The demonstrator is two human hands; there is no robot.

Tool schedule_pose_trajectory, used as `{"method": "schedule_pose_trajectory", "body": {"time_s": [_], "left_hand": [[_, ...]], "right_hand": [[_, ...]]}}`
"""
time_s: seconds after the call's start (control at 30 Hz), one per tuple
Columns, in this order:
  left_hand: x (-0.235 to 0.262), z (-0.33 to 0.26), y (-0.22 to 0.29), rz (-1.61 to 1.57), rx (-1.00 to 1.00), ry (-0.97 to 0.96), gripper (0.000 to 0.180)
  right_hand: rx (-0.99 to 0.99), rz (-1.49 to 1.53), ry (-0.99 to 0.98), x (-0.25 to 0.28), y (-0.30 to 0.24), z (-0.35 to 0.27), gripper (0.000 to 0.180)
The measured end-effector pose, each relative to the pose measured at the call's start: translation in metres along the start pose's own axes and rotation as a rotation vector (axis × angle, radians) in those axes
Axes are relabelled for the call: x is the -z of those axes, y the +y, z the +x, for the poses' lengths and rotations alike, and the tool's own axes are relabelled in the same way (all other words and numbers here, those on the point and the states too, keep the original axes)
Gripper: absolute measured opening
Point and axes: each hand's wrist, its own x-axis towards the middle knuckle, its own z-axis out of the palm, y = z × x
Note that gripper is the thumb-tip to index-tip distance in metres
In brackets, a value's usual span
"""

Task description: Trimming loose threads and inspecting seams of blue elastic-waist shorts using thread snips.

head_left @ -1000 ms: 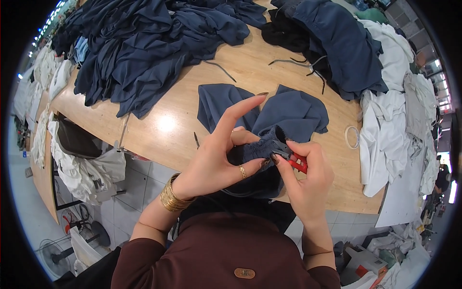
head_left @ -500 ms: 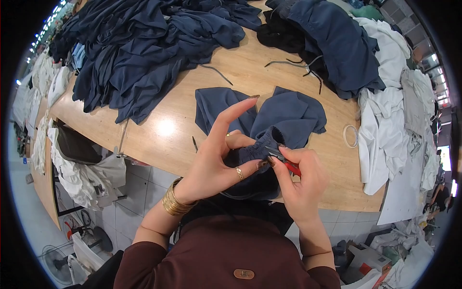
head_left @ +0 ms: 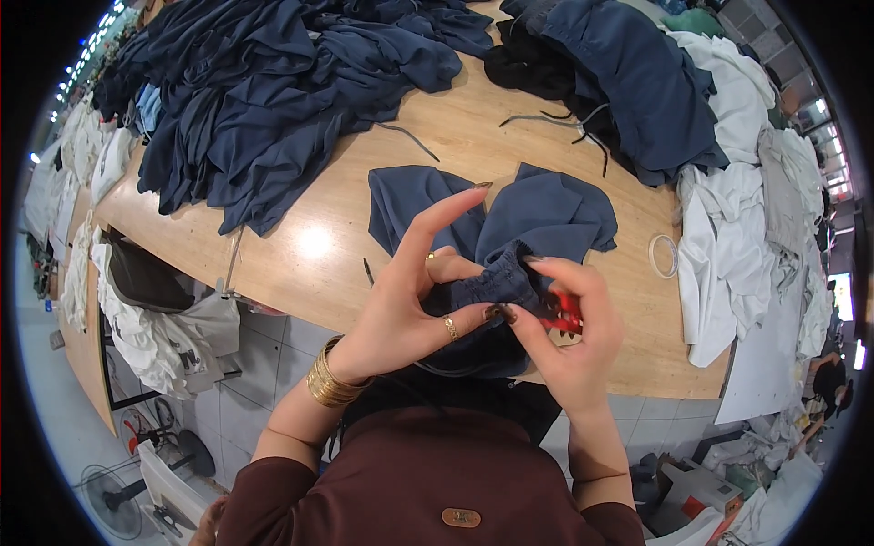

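Observation:
A pair of navy shorts (head_left: 551, 214) lies on the table, its two legs spread away from me and its gathered elastic waistband (head_left: 496, 284) bunched up near my body. My left hand (head_left: 391, 314) pinches that waistband between thumb and fingers, with the index finger stretched out upward. At the waistband's right end, the thumb and index fingertip of my right hand (head_left: 578, 350) touch the cloth. Red-handled thread snips (head_left: 568, 314) sit inside the right hand, blurred; their blades cannot be made out.
Navy garments (head_left: 273, 100) heap at the far left; more navy clothing (head_left: 633, 82) with loose drawstrings lies far right beside white garments (head_left: 719, 246). A tape roll (head_left: 664, 257) and a loose grey cord (head_left: 410, 139) rest on the wooden table (head_left: 319, 273). A fan (head_left: 114, 496) stands lower left.
The snips have swung back from the waistband into my right hand, their grey blades no longer showing at the cloth. The right index finger has lifted slightly. My left hand stays put.

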Motion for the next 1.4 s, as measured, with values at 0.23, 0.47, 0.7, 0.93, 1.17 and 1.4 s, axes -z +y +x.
{"method": "schedule_pose_trajectory", "body": {"time_s": [0.23,0.47,0.7,0.93,1.17,1.4], "left_hand": [[-0.001,0.003,-0.004,-0.122,0.057,-0.022,0.084],[0.008,0.003,0.000,-0.222,0.143,-0.011,0.082],[0.007,0.005,0.006,-0.199,0.160,0.019,0.078],[0.010,0.007,0.010,-0.221,0.183,-0.024,0.077],[0.010,0.008,0.012,-0.219,0.183,-0.028,0.077],[0.009,0.008,0.012,-0.221,0.178,-0.029,0.077]], "right_hand": [[0.039,-0.038,-0.053,0.004,0.007,0.006,0.020],[-0.127,-0.041,0.079,0.018,0.007,0.012,0.019],[0.093,-0.185,-0.120,0.018,0.008,0.001,0.021],[0.221,-0.339,-0.217,0.025,0.000,0.009,0.021],[0.276,-0.385,-0.231,0.025,-0.002,0.011,0.021],[0.255,-0.387,-0.233,0.025,-0.003,0.010,0.019]]}}
